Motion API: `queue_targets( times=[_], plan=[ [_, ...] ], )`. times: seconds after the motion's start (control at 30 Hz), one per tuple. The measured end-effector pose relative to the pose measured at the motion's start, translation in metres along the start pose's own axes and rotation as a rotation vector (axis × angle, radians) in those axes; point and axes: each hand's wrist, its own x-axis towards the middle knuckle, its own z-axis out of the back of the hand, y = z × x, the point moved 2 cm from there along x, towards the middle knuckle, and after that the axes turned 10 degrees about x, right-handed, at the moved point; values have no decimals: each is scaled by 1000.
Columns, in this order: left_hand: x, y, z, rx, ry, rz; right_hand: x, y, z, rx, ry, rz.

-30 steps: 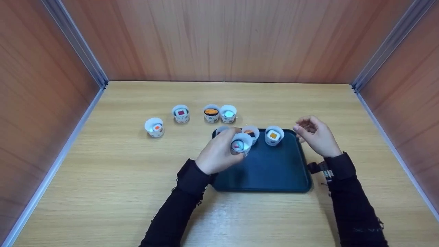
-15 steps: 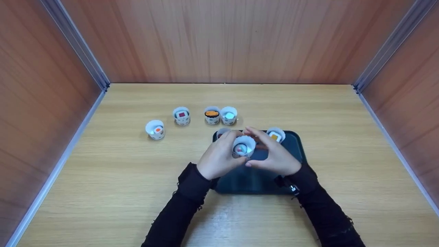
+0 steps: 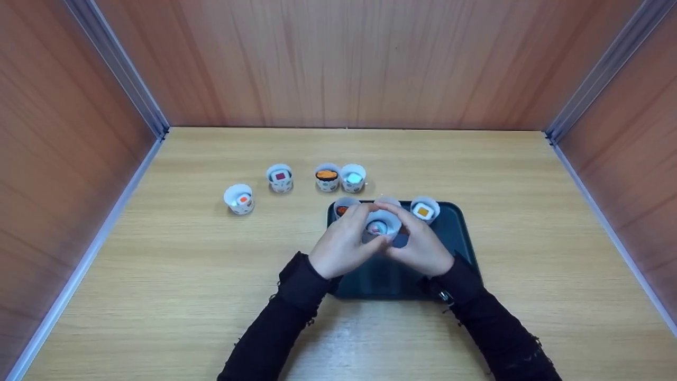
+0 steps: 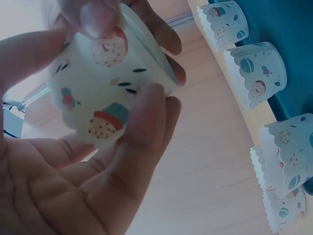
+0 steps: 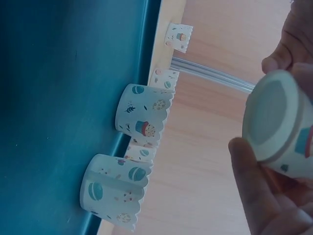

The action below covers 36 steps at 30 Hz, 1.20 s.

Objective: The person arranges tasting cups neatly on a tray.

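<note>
Above the dark teal tray (image 3: 452, 225), both hands hold one white paper baking cup (image 3: 389, 218) printed with cupcakes. A small pale pink and blue piece (image 3: 377, 228) lies inside it. My left hand (image 3: 344, 248) grips the cup's left side, with thumb and fingers round the wall in the left wrist view. From the other side my right hand (image 3: 423, 248) curls round it; the right wrist view shows the cup's underside (image 5: 271, 115) tilted toward the camera. Along the tray's far edge stand cups at left (image 3: 346, 202), middle (image 3: 387, 200) and right (image 3: 426, 207), the middle one mostly hidden.
Behind the tray, two cups touch: one with an orange-topped piece (image 3: 327, 177), one with a mint piece (image 3: 353, 178). Farther left stand a cup with a dark red square (image 3: 280, 178) and another with an orange-dotted piece (image 3: 239, 199). Wooden panels (image 3: 344, 63) enclose the table.
My right hand has come in from the tray's right side and now holds the cup too. The left hand has shifted slightly right with the cup. The standing cups have stayed put.
</note>
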Motion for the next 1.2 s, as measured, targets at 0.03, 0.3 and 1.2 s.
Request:
queue_targets(
  times=[0.03, 0.3, 1.2],
  plan=[
    [0, 1, 0, 2, -10, -13, -1, 0, 1, -4, -7, 7],
    [-7, 20, 5, 42, -135, 17, -6, -1, 23, -35, -109, -5],
    [-6, 100, -19, 190, 298, 447, -21, -72, 139, -86, -241, -366]
  ],
)
